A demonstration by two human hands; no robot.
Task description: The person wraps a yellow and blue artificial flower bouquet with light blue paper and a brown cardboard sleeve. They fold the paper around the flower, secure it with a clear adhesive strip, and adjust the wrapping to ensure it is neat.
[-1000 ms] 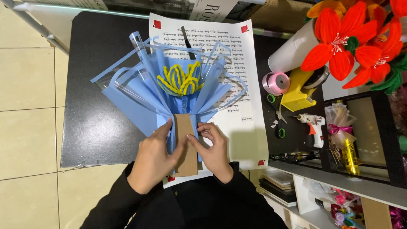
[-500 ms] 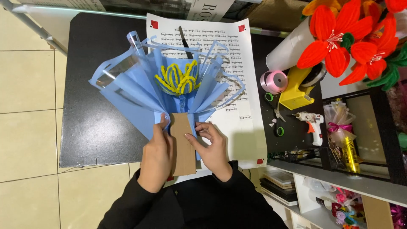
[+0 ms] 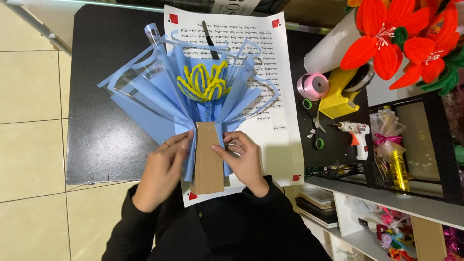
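A bouquet of blue wrapping paper (image 3: pixel 159 96) fans out around a yellow pipe-cleaner flower (image 3: pixel 205 82). Its brown cardboard handle (image 3: pixel 209 157) points toward me. The bouquet lies on a large printed white sheet (image 3: pixel 270 63) spread over a black table (image 3: pixel 101 130). My left hand (image 3: pixel 162 169) presses the blue paper against the left side of the handle. My right hand (image 3: pixel 244 159) pinches the blue paper on the handle's right side. A black blade or pen (image 3: pixel 209 34) lies on the sheet above the bouquet.
Right of the sheet sit a pink ribbon roll (image 3: pixel 313 86), a yellow tape dispenser (image 3: pixel 340 94), scissors (image 3: pixel 316 130) and a white glue gun (image 3: pixel 356 134). Red artificial flowers (image 3: pixel 401 38) stand at the top right. Shelves with craft supplies (image 3: pixel 386 203) fill the right side.
The bouquet has shifted slightly and its paper fan has been squared up. Both hands slid along the cardboard handle, staying on the blue paper at either side.
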